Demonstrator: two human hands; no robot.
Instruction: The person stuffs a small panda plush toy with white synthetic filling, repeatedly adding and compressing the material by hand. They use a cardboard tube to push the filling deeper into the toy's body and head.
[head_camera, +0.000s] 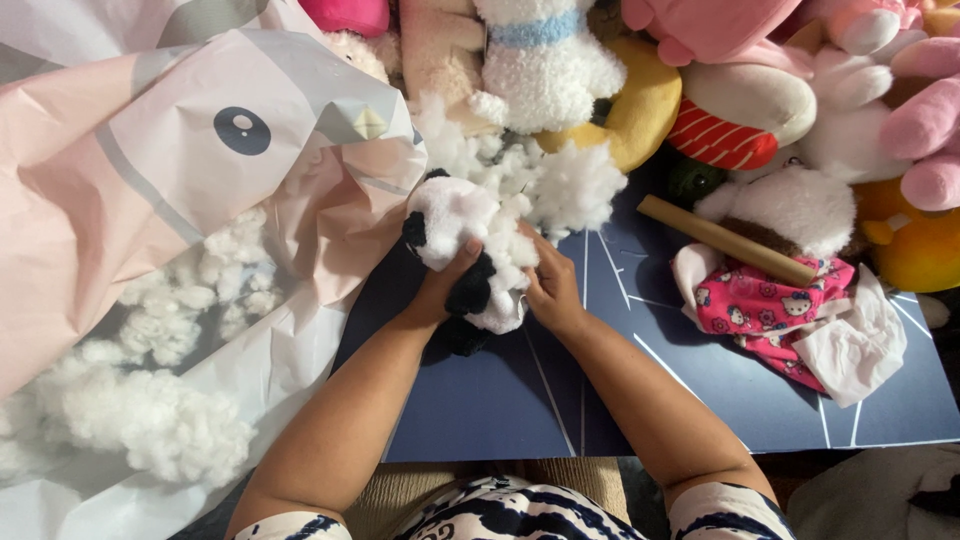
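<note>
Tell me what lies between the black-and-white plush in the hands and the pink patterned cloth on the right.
In the head view, only bare dark blue mat lies between the plush and the pink cloth.

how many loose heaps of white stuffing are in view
3: one heap on the pink sheet lower left, scattered clumps above it, one pile behind the black-and-white plush toy that both hands hold. More may be hidden.

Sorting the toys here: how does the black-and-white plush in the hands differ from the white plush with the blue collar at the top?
The black-and-white plush has black patches; the white plush with the blue collar is all white. The first is gripped by the left hand and right hand; the second lies untouched among other toys. Both look fluffy.
</note>
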